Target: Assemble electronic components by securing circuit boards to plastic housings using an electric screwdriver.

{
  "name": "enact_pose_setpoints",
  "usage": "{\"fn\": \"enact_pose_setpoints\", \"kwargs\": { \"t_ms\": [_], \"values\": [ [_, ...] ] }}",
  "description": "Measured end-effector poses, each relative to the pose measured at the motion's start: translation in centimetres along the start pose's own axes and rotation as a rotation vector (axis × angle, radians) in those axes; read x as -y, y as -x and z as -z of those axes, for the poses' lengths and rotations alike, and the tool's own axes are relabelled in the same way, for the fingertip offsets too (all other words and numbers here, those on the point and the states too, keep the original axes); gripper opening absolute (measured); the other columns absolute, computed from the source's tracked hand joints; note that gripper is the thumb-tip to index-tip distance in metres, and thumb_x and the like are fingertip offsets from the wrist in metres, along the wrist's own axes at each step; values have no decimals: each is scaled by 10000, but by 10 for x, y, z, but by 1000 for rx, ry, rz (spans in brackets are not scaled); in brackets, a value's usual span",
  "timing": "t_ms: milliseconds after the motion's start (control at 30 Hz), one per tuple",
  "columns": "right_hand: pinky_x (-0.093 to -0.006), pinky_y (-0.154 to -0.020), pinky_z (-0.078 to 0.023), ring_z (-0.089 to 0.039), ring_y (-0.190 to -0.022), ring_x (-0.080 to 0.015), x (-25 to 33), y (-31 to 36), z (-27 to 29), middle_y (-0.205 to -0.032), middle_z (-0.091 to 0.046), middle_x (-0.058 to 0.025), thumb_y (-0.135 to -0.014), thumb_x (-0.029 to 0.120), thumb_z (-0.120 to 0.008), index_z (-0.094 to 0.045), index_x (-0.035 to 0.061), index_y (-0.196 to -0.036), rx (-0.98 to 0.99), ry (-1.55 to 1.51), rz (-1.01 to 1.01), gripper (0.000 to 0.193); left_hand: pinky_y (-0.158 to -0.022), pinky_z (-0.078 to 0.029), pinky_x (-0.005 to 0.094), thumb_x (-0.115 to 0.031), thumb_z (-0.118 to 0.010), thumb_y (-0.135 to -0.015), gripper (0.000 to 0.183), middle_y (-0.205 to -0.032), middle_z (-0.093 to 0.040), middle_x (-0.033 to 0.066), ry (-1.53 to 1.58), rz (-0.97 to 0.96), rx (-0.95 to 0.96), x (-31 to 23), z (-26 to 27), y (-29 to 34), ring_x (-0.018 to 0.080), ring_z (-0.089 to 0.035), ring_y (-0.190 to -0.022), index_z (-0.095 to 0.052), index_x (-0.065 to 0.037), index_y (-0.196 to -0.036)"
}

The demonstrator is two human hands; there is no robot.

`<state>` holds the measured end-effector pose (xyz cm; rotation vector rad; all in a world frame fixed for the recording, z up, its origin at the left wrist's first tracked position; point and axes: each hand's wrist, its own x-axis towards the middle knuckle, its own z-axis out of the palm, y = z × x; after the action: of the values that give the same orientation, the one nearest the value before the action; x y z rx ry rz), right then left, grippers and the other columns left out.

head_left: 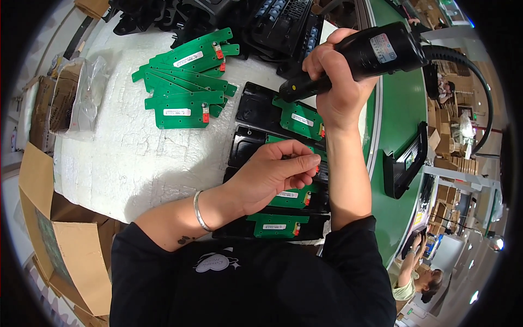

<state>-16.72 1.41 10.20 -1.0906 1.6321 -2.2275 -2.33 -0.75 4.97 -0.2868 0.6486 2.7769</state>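
A black electric screwdriver (365, 54) lies in my raised right hand (340, 90), its fingers wrapped round the body and its nose angled down to the left. Under that nose rests a green circuit board (299, 117) on a black plastic housing (255, 109). My left hand (272, 171) is closed, thumb against the curled fingers, above the middle housings of the row; whatever it pinches is hidden. Below it, another green board (272, 220) sits on the nearest housing. Several loose green boards (182, 101) with red connectors are fanned in a pile left of the row.
Black plastic parts (218, 19) are heaped at the far edge of the white padded surface (98, 174). A cable (485, 82) runs from the screwdriver. On the green bench (400, 109) at right stands a black housing (406, 161). Cardboard boxes (81, 256) stand at left; another person (414, 278) is lower right.
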Motion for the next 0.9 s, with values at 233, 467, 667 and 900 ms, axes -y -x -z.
{"fn": "enact_pose_setpoints", "kwargs": {
  "t_ms": [233, 467, 667, 900],
  "values": [
    [-211, -433, -384, -483, -458, -91, -2, -3, -1, -551, -503, -32, -675, -59, -542, -506, -2, -726, 52, -2, -6, 85, -735, -477, 212, -96, -562, -837, 103, -887, -583, 43, 48, -50, -65, -2, -4, 0, 118, -581, -826, -536, -48, -923],
    [-226, -454, -386, -476, -465, -108, 22, 5, -2, -593, -499, -32, -688, -54, -525, -462, -10, -889, 7, -115, 61, 215, -709, -484, 199, -113, -560, -840, 140, -876, -592, 46, 128, -118, -83, -5, 4, 1, 112, -584, -800, -557, -37, -958],
    [-197, -518, -319, -410, -474, -42, 102, 30, 24, -557, -426, 63, -716, 68, -478, -491, 43, -1014, 321, -280, 219, 299, -654, -475, 168, -177, -540, -857, 123, -822, -580, 4, 304, -145, -127, -7, 2, -3, 66, -556, -735, -554, -65, -908],
    [-197, -533, -347, -432, -477, -39, 113, 50, 23, -548, -440, 49, -690, 67, -515, -454, 68, -957, 187, -254, 213, 274, -630, -459, 163, -196, -541, -856, 117, -806, -569, -11, 260, -138, -62, -5, 3, -1, 61, -542, -716, -552, -80, -869]
  ]
}}
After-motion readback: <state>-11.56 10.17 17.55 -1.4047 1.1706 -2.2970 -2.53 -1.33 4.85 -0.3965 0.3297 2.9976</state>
